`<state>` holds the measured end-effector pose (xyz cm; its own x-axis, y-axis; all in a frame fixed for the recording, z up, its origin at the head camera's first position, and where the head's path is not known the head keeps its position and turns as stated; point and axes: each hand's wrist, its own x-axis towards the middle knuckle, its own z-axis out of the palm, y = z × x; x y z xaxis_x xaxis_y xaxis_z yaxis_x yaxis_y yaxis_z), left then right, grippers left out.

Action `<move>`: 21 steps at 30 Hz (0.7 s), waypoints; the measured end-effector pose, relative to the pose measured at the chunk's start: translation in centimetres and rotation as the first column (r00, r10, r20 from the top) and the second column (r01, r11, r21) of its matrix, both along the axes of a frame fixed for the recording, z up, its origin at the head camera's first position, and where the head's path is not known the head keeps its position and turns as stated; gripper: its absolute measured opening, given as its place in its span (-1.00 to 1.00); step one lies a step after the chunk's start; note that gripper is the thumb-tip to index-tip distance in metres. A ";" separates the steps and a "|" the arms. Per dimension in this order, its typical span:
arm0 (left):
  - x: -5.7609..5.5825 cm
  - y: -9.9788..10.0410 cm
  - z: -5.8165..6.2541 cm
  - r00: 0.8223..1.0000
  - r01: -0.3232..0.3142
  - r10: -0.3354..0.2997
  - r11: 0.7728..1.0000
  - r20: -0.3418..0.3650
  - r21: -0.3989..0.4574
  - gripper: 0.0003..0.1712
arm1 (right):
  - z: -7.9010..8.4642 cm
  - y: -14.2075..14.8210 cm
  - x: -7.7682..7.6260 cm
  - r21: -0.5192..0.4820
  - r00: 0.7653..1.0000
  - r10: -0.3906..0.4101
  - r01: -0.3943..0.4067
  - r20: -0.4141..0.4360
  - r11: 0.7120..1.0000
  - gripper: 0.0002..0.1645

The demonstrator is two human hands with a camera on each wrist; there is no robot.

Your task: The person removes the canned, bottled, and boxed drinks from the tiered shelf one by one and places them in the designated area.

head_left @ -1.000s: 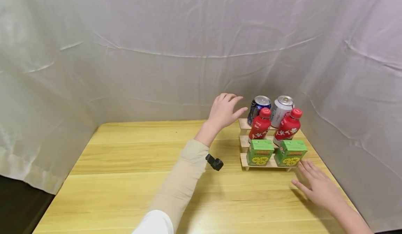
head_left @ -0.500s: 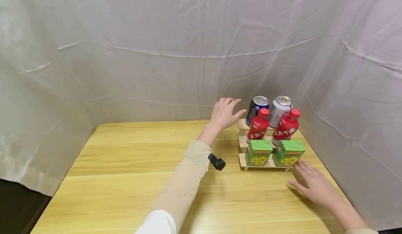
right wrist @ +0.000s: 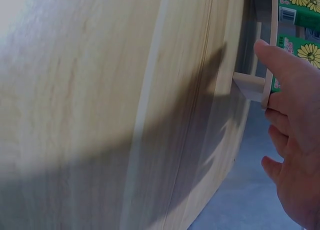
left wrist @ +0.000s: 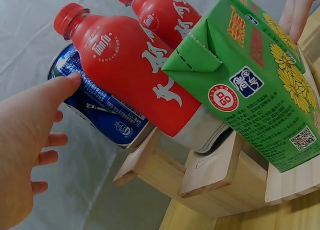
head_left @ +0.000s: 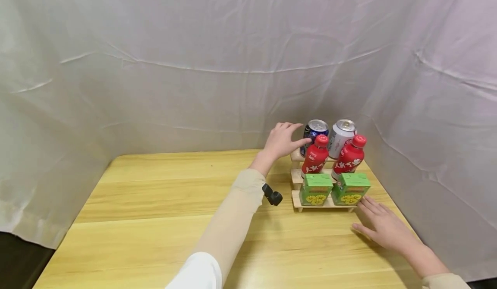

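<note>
My left hand (head_left: pixel 281 141) is at the left side of a dark blue can (head_left: pixel 316 127) on the top step of a small wooden rack (head_left: pixel 297 199). Its thumb overlaps the can in the left wrist view, with the fingers apart behind. Beside that can stands a white can (head_left: pixel 341 140). Two red bottles (head_left: pixel 315 157) fill the middle step, and two green drink cartons (left wrist: pixel 250 85) sit on the lowest one. Low at the rack's front right corner is my right hand (head_left: pixel 382 224), fingers extended, fingertips right by the right-hand carton (head_left: pixel 351 189).
The rack stands on a light wood table (head_left: pixel 155 220), toward its right back corner. A pale grey curtain (head_left: pixel 194 64) hangs behind the table and along both sides. A black wrist camera (head_left: pixel 273 195) sticks out from the left sleeve.
My left hand has come closer to the dark blue can, its thumb now overlapping it. The right hand stays near the rack's front corner. The whole view has shifted slightly.
</note>
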<state>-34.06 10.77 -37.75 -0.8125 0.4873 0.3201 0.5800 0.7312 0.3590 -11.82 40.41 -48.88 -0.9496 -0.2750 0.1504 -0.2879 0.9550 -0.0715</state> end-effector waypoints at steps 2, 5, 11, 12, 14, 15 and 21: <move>-0.1 0.2 0.0 1.000 0.015 -0.015 1.000 0.013 0.013 -0.18 | 0.1 0.1 0.1 0.006 1.000 0.012 -0.012 -0.006 1.000 -0.12; -0.1 0.5 0.2 0.999 0.032 -0.033 0.999 0.037 0.039 -0.17 | 0.1 0.2 0.2 0.011 1.000 0.017 -0.017 -0.013 1.000 -0.12; -0.3 1.1 0.4 0.995 0.042 -0.049 0.996 0.085 0.082 -0.19 | 0.1 0.3 0.3 0.017 1.000 0.014 -0.014 -0.020 1.000 -0.12; -0.3 1.2 0.4 0.994 0.042 -0.050 0.995 0.093 0.088 -0.19 | 0.0 0.3 0.3 0.015 1.000 0.014 -0.014 -0.022 1.000 -0.13; -0.4 1.4 0.3 0.993 0.047 -0.058 0.994 0.107 0.101 -0.19 | 0.0 0.2 0.4 0.010 1.000 0.014 -0.014 -0.023 1.000 -0.13; -0.5 1.5 0.3 0.991 0.051 -0.064 0.993 0.114 0.109 -0.19 | 0.0 0.2 0.4 0.007 1.000 0.015 -0.014 -0.024 1.000 -0.13; -0.7 2.2 0.3 0.984 0.070 -0.095 0.983 0.148 0.168 -0.22 | 0.0 0.3 0.4 0.013 0.999 0.022 -0.022 -0.039 1.000 -0.13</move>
